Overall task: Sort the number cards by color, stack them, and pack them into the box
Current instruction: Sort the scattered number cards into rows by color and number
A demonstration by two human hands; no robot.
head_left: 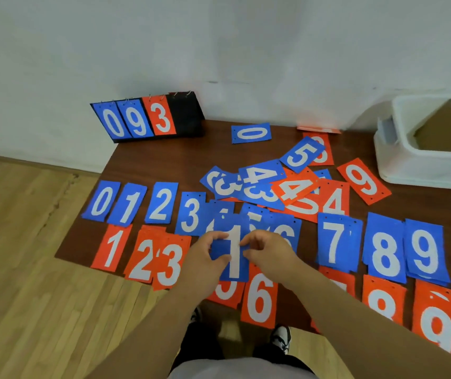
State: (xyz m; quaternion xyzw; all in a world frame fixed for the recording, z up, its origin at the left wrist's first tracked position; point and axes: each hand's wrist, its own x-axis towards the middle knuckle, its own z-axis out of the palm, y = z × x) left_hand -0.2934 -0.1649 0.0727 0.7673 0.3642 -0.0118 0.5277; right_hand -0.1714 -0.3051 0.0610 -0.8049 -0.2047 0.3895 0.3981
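Both hands hold a blue card with a white 1 (234,265) above the table's near middle. My left hand (205,255) pinches its left edge and my right hand (266,250) its right edge. Under it runs a row of blue cards, from blue 0 (100,200) at the left to blue 9 (425,248) at the right. In front lies a row of red cards from red 1 (111,248) to red 9 (437,324). A mixed loose pile (281,187) lies behind the rows. The white box (421,160) stands at the far right.
A black flip scoreboard (147,119) showing 0, 9, 3 stands at the back left against the wall. A lone blue 0 card (251,133) lies at the back middle. The brown table (164,160) ends at the left over wooden floor (27,242). My shoes (281,337) show below the front edge.
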